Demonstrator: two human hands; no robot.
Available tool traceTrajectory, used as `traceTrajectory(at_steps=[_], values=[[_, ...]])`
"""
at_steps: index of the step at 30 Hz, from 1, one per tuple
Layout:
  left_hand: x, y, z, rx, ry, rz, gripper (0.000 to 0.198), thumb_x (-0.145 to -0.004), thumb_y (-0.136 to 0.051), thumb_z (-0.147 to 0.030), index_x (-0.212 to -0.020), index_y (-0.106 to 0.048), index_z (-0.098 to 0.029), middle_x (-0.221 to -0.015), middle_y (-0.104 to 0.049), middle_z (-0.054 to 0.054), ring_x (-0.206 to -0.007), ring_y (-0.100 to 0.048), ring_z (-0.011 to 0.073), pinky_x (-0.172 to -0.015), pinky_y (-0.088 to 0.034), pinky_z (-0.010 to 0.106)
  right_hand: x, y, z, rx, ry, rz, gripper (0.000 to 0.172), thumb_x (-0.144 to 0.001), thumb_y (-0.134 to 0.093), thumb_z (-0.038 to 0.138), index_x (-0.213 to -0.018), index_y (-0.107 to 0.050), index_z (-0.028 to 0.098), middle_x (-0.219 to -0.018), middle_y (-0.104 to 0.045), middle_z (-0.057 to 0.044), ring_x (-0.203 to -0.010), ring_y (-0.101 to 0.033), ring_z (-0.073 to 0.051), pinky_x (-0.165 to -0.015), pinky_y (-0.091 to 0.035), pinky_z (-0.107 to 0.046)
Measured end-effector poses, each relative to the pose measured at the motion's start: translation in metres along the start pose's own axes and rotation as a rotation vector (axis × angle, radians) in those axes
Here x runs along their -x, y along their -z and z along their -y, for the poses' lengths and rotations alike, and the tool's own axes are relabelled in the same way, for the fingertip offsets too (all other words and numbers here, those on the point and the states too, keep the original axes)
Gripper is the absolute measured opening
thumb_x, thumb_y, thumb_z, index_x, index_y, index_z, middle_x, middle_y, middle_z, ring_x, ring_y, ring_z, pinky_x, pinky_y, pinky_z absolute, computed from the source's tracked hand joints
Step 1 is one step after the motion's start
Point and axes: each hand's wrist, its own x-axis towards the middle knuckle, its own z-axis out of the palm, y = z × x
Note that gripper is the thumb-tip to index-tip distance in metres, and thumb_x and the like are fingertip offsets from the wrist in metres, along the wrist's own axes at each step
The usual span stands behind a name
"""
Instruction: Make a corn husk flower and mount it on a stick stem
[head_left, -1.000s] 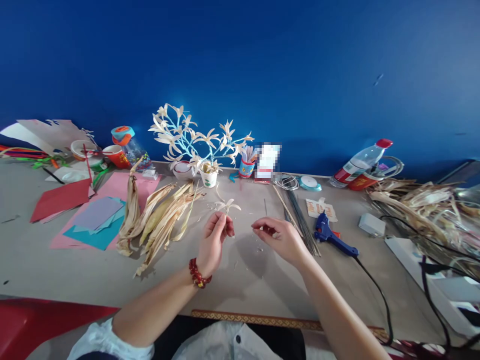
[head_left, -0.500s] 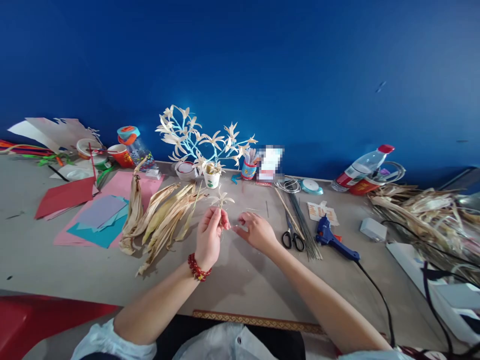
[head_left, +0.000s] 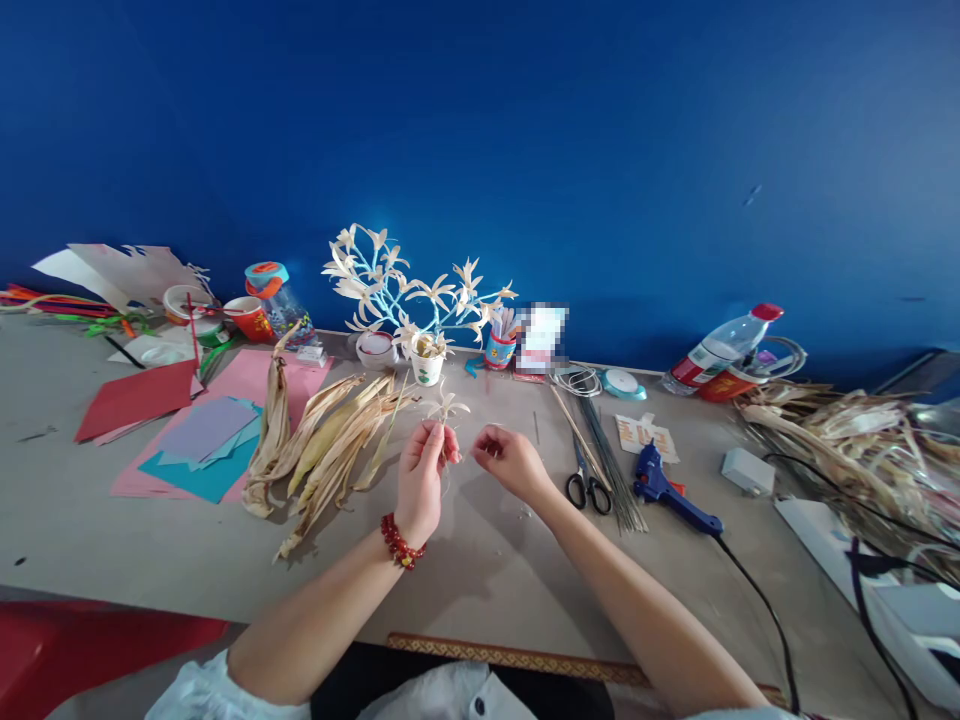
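My left hand (head_left: 420,485) is closed in a pinch around the stem of a small pale flower (head_left: 448,406), whose thin petals spread above the fingertips. A fine strand hangs below that grip. To the right, a short gap away, my right hand (head_left: 516,464) has its fingers curled together; whatever it may hold is too small to make out. Dried corn husks (head_left: 330,452) lie left of my left hand. Behind it, a white cup (head_left: 427,370) bears blue-stemmed branches (head_left: 386,300) with similar pale flowers. Black-handled scissors (head_left: 588,492) rest right of my right hand.
Thin wires (head_left: 611,465) lie beside a blue glue gun (head_left: 675,500) with a trailing cord. Farther right are a plastic bottle (head_left: 724,350) and a heap of dried husks (head_left: 840,440). Coloured paper (head_left: 202,430) is at left. A blue wall (head_left: 480,150) closes the back.
My right hand's fingers have curled in more and drawn slightly away from my left hand. My left hand still grips the flower. The whole view has shifted a little.
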Motion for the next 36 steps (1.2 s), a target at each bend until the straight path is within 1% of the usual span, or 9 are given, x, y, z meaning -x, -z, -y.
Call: traceTrajectory(at_steps=[3, 6, 8, 11, 14, 18, 21, 28, 36], values=[[0.002, -0.003, 0.004, 0.068, 0.08, -0.019, 0.025, -0.084, -0.07, -0.039, -0.077, -0.059, -0.017, -0.071, -0.056, -0.002, -0.064, -0.051, 0.0096, -0.066, -0.044, 0.024, 0.015, 0.0, 0.01, -0.36, -0.026, -0.12, 0.017, -0.087, -0.058, 0.035, -0.084, -0.062, 0.019, -0.077, -0.068, -0.003, -0.067, -0.06, -0.015, -0.063, -0.047, -0.025], [0.008, -0.008, 0.007, 0.125, 0.161, 0.008, 0.027, -0.079, -0.074, -0.039, -0.076, -0.059, -0.017, -0.073, -0.056, -0.002, -0.065, -0.052, 0.0103, -0.066, -0.045, 0.025, 0.028, -0.006, 0.022, -0.787, -0.03, -0.183, 0.02, -0.081, -0.068, 0.038, -0.078, -0.062, 0.019, -0.073, -0.067, -0.002, -0.067, -0.061, -0.015, -0.066, -0.051, -0.028], [0.011, -0.01, 0.008, 0.136, 0.183, 0.022, 0.027, -0.078, -0.075, -0.04, -0.074, -0.059, -0.017, -0.074, -0.056, -0.002, -0.065, -0.051, 0.0103, -0.065, -0.045, 0.025, 0.034, -0.01, 0.027, -0.855, -0.003, -0.187, 0.019, -0.081, -0.071, 0.036, -0.077, -0.062, 0.019, -0.072, -0.067, -0.001, -0.067, -0.062, -0.016, -0.068, -0.051, -0.029], [0.014, -0.009, 0.008, 0.115, 0.179, 0.041, 0.028, -0.08, -0.073, -0.04, -0.074, -0.058, -0.018, -0.072, -0.054, -0.002, -0.063, -0.048, 0.0096, -0.062, -0.042, 0.024, 0.038, -0.008, 0.029, -0.758, 0.05, -0.146, 0.015, -0.084, -0.068, 0.032, -0.079, -0.063, 0.019, -0.073, -0.067, -0.002, -0.068, -0.062, -0.016, -0.067, -0.05, -0.028], [0.014, -0.007, 0.008, 0.054, 0.144, 0.078, 0.027, -0.085, -0.07, -0.04, -0.075, -0.057, -0.018, -0.07, -0.052, -0.003, -0.062, -0.045, 0.0094, -0.061, -0.039, 0.023, 0.04, 0.005, 0.029, -0.484, 0.101, -0.082, 0.007, -0.085, -0.061, 0.021, -0.08, -0.065, 0.019, -0.076, -0.068, -0.002, -0.071, -0.063, -0.017, -0.066, -0.049, -0.027], [0.013, -0.005, 0.011, -0.02, 0.139, 0.098, 0.028, -0.086, -0.067, -0.042, -0.076, -0.058, -0.018, -0.068, -0.053, -0.003, -0.062, -0.045, 0.0096, -0.061, -0.038, 0.023, 0.043, 0.019, 0.032, -0.019, 0.309, -0.164, 0.016, -0.084, -0.058, 0.011, -0.082, -0.069, 0.021, -0.085, -0.071, -0.004, -0.082, -0.063, -0.02, -0.078, -0.049, -0.031], [0.014, -0.006, 0.011, -0.04, 0.152, 0.099, 0.028, -0.086, -0.067, -0.042, -0.076, -0.058, -0.018, -0.067, -0.053, -0.003, -0.062, -0.047, 0.0102, -0.06, -0.038, 0.024, 0.046, 0.021, 0.032, 0.144, 0.42, -0.211, 0.021, -0.09, -0.055, 0.012, -0.086, -0.073, 0.022, -0.084, -0.072, -0.007, -0.081, -0.062, -0.021, -0.077, -0.048, -0.032], [0.016, -0.01, 0.006, 0.012, 0.227, 0.068, 0.03, -0.082, -0.072, -0.043, -0.076, -0.058, -0.017, -0.066, -0.054, -0.003, -0.061, -0.049, 0.0097, -0.062, -0.039, 0.024, 0.05, 0.016, 0.026, -0.193, 0.275, -0.283, 0.025, -0.085, -0.059, 0.01, -0.09, -0.077, 0.026, -0.083, -0.076, -0.002, -0.077, -0.069, -0.019, -0.076, -0.052, -0.03], [0.017, -0.009, 0.01, 0.149, 0.298, 0.104, 0.023, -0.082, -0.074, -0.036, -0.078, -0.063, -0.016, -0.085, -0.062, 0.0, -0.065, -0.055, 0.0088, -0.065, -0.045, 0.025, 0.046, 0.001, 0.017, -0.492, 0.214, -0.377, 0.014, -0.089, -0.066, 0.029, -0.092, -0.079, 0.025, -0.084, -0.07, -0.006, -0.082, -0.066, -0.02, -0.075, -0.053, -0.032]])
